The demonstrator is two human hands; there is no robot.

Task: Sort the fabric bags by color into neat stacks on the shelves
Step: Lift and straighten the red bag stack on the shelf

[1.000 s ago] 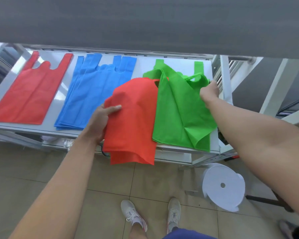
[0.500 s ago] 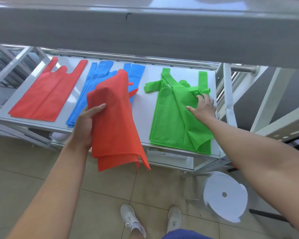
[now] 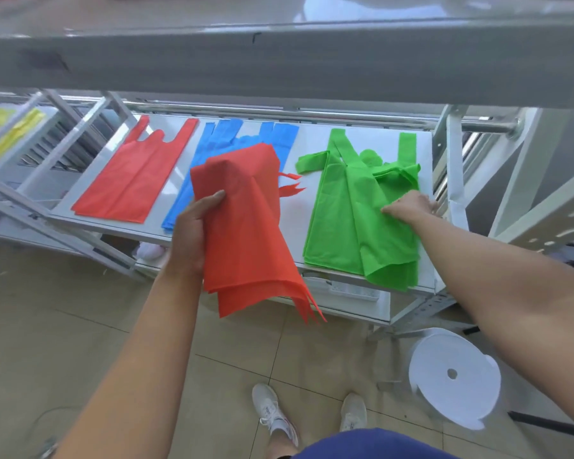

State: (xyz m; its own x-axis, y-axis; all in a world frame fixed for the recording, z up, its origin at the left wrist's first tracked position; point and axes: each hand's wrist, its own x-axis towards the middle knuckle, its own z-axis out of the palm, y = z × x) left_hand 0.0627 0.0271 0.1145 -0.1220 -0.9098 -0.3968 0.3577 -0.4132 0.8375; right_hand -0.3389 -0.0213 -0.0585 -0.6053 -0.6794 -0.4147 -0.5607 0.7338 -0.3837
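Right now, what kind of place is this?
Likely a stockroom or packing workshop: white metal shelving, tiled floor, and a red stack, blue stack and green stack of fabric bags.

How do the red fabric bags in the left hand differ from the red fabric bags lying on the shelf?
The held red fabric bags, gripped by the left hand, hang past the front edge of the white shelf; the red shelf stack lies on it. The held bags are draped, edges fanned apart; the shelf stack is flat and aligned, handles toward the back. Both look the same red fabric.
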